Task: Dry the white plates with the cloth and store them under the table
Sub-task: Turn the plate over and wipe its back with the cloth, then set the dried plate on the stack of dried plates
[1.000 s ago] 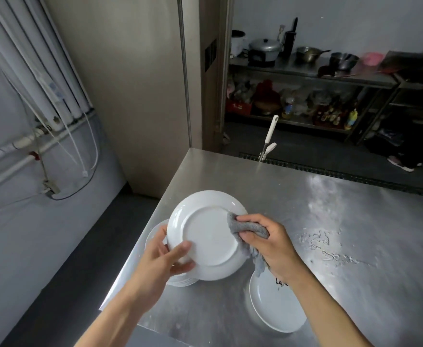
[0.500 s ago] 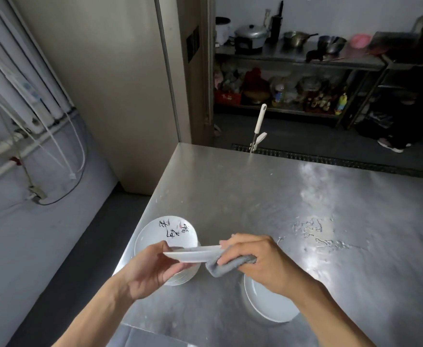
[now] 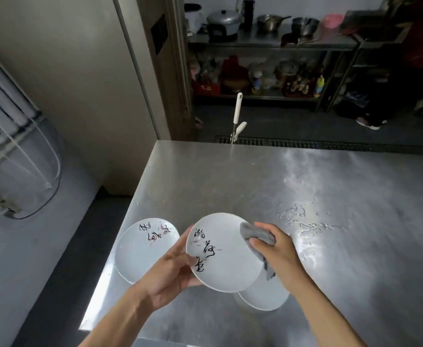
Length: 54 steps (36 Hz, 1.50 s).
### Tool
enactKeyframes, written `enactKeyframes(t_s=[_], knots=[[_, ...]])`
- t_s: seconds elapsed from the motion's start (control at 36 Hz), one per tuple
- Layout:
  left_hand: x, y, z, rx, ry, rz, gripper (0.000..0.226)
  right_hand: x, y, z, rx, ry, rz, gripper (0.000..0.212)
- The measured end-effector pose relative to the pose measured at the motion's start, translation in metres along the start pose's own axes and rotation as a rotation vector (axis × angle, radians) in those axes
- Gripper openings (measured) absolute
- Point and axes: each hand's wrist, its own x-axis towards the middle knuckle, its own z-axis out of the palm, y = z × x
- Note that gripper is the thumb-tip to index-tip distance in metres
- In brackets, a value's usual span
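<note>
White plate [image 3: 225, 254] with black brush lettering on its face is up off the steel table [image 3: 255, 184], tilted so the face looks toward the camera, pretty much in the lower middle of the head view. The left hand [image 3: 170, 274] grips it at the rim's 8 o'clock, thumb on the face right by the lettering, fingers wrapped behind. The right hand [image 3: 278, 251] is clenched around a bunched grey cloth [image 3: 254, 234] and presses it onto the plate's face at about 2 o'clock, with a tail of cloth hanging down past the rim.

At 9 o'clock from the held plate, a second plate [image 3: 140, 251] with similar lettering sits on the table near its left edge. At 5 o'clock a third plate [image 3: 263, 296] lies on the table, partly hidden under the held one. A water patch [image 3: 305, 221] glistens on the steel at 2 o'clock.

Way back at 12 o'clock, a white handle [image 3: 237, 107] sticks up behind the table's far edge, and beyond it a shelf unit [image 3: 268, 43] holds a lidded pot [image 3: 224, 20] and other cookware.
</note>
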Motion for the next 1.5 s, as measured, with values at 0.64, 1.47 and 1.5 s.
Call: enactKeyframes(t_s=[0.64, 1.47, 1.5], knots=[[0.105, -0.110, 0.053, 0.501, 0.356, -0.296, 0.055, 0.010, 0.150, -0.054, -0.480, 0.276, 0.260, 0.031], [0.061, -0.035, 0.007, 0.613, 0.457, 0.030, 0.033, 0.046, 0.079, 0.029, -0.397, 0.148, -0.033, 0.009], [0.053, -0.024, 0.000, 0.639, 0.503, 0.050, 0.033, 0.048, 0.070, 0.045, -0.378, 0.108, -0.048, 0.008]])
